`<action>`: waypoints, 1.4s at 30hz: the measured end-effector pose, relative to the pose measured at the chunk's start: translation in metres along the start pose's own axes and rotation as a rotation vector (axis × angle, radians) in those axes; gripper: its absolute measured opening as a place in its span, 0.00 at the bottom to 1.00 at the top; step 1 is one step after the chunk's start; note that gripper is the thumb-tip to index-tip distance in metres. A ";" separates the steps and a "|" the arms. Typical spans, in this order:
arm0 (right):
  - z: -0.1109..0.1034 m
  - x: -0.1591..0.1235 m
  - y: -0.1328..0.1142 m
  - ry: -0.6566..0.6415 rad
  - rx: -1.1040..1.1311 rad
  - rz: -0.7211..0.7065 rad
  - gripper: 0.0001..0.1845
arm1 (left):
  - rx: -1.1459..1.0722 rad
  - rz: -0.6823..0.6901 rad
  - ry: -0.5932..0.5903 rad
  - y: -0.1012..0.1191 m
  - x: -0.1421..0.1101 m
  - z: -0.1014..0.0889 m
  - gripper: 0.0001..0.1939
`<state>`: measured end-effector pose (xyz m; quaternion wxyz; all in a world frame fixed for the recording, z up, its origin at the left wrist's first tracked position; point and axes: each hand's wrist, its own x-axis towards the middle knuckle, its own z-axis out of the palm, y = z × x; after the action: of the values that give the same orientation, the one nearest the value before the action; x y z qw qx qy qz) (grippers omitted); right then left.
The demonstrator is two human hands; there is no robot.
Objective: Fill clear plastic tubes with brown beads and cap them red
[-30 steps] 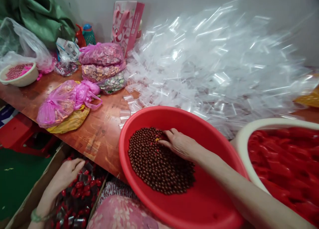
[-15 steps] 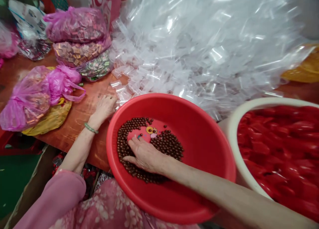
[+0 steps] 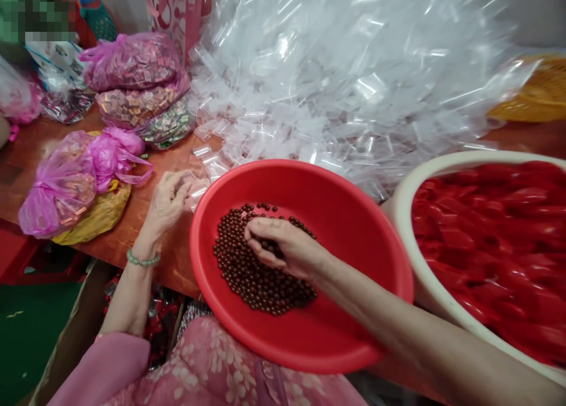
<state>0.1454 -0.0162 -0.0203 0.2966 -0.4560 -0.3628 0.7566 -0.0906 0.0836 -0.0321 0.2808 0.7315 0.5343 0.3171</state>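
R hand (image 3: 283, 247) curled, fingertips pinching brown beads (image 3: 247, 270) in red basin (image 3: 354, 217). L hand (image 3: 167, 203) half open, holding nothing visible, just beside basin, near clear plastic bags (image 3: 212, 164).

Reddish-brown wooden tabletop (image 3: 170, 270), grain showing between the items. On it: big heap of small clear plastic bags (image 3: 336, 88), a few loose small clear bags (image 3: 204, 154) spilling toward the front edge, and a stack of three tied bags of foil-wrapped pieces (image 3: 132, 91) at back. Front left, a pink plastic bag (image 3: 59, 188) sits on a yellow plastic bag (image 3: 99, 220); a crumpled foil packet (image 3: 66, 106) lies behind them.
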 end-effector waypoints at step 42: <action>0.022 -0.033 -0.029 0.347 0.434 -0.368 0.13 | -0.726 -0.248 -0.472 0.111 -0.092 0.063 0.16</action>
<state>0.1426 -0.0312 0.0262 0.5758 -0.4309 -0.2135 0.6612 0.0034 -0.0396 -0.0041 0.6695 0.5682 0.3933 0.2725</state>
